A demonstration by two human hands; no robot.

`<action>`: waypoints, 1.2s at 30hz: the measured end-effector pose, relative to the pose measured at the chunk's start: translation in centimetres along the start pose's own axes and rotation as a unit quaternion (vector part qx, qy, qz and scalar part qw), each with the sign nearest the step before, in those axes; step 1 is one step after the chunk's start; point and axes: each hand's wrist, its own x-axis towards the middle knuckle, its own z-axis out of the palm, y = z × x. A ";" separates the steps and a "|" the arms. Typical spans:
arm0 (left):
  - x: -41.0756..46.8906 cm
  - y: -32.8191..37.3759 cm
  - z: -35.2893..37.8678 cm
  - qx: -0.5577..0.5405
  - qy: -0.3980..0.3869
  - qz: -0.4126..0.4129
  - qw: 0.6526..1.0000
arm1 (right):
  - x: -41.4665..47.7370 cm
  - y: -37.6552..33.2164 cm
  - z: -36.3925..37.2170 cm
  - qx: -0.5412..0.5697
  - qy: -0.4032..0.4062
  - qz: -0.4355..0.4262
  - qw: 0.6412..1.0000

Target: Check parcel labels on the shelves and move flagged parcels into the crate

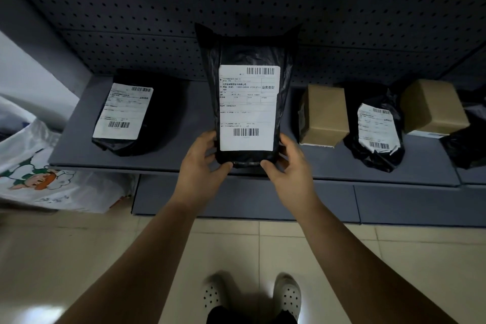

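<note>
Both hands, left hand (202,158) and right hand (286,163), gripped the black poly-bag parcel (249,55) by its lower corners, upright above the shelf (79,144) edge, label (248,108) facing up for reading.

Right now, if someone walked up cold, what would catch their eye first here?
The tall black plastic mailer with a white barcode label, held upright at centre by the left hand and right hand at its bottom corners. Behind it, the grey shelf carries another labelled black mailer to the left and two brown cardboard boxes to the right.
</note>
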 end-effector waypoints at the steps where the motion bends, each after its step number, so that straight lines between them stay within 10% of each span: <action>1: 0.2 -0.1 0.0 0.001 0.000 -0.004 1.000 | 0.2 0.0 0.0 0.002 -0.001 0.004 1.000; 23: 7.3 -2.4 1.0 0.100 -0.046 -0.086 0.990 | 5.7 1.8 1.4 -0.006 -0.056 0.121 0.991; 36: 7.0 4.5 12.0 0.115 -0.129 0.059 0.983 | 6.5 2.1 -12.9 -0.184 0.161 0.013 0.970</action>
